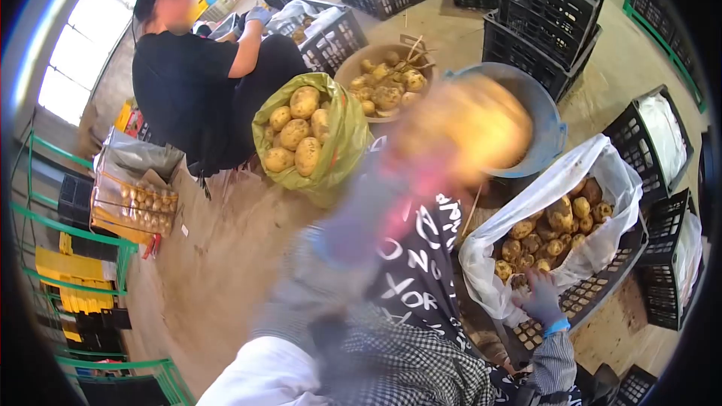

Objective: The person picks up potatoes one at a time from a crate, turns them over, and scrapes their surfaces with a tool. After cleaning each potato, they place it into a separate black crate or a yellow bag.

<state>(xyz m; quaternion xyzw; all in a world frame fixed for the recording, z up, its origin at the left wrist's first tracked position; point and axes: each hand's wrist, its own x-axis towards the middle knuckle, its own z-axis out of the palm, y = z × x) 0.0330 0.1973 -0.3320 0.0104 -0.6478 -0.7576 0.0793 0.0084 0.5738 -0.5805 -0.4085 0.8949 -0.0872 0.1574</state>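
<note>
A blurred potato (470, 124) fills the middle of the view, close to the camera and in front of a blue tub (553, 116). My left hand (406, 188), smeared by motion, is at this potato. My right hand (543, 298), in a grey glove, rests with fingers spread at the near edge of a crate lined with white plastic (489, 256). Inside that crate lie several soiled potatoes (560, 214). A green sack (342, 154) of cleaner, larger potatoes (295, 134) stands left of the blurred arm.
A round basin (350, 68) of potatoes stands behind the sack. A person in dark clothes (184, 83) sits at the upper left, hands over a lined crate. Black crates (549, 11) are stacked at the upper right. A bagged box of potatoes (135, 195) stands at the left.
</note>
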